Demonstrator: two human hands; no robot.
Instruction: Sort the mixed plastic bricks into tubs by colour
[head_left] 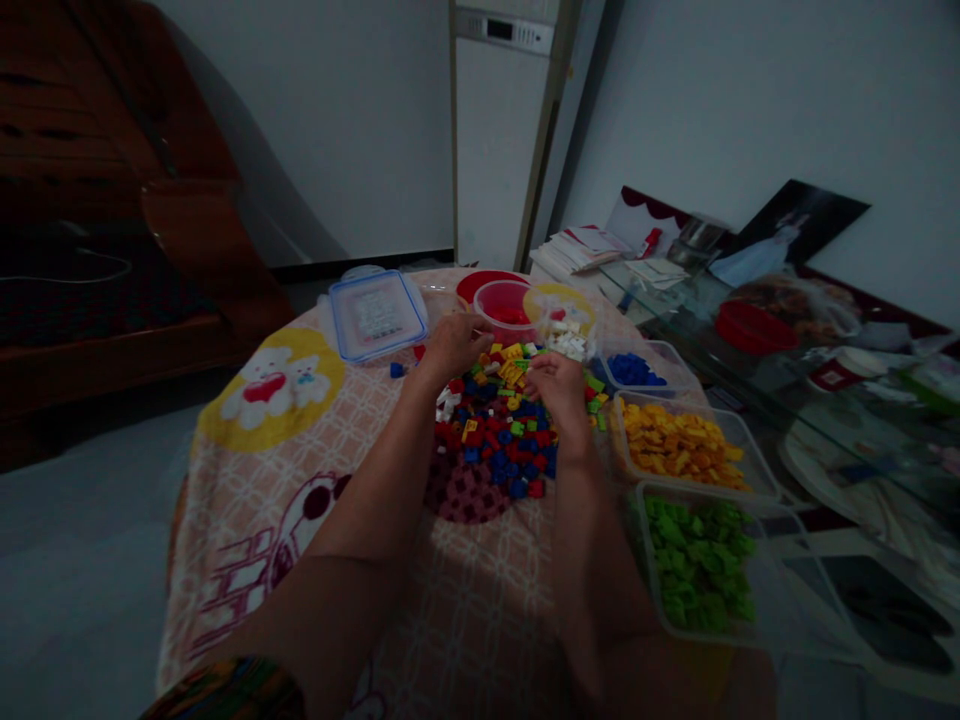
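A pile of mixed toy building bricks (502, 440) in red, blue, yellow, green and white lies on the cloth between my forearms. My left hand (456, 345) hovers at its far left side, beside the pink bowl (501, 290); its fingers are bent with a gap between them, and nothing shows in them. Over the right side of the pile is my right hand (556, 385), thumb and fingertips pinched together. Whatever they may hold is too small and dark to make out. White bricks (568, 340) sit just beyond my right hand.
Along the right edge stand clear tubs of blue bricks (634, 370), yellow bricks (679, 447) and green bricks (699, 565). A blue-rimmed lid (377, 315) lies at the back left. To the right, a glass table (720, 390) holds clutter, including a red lid (756, 328).
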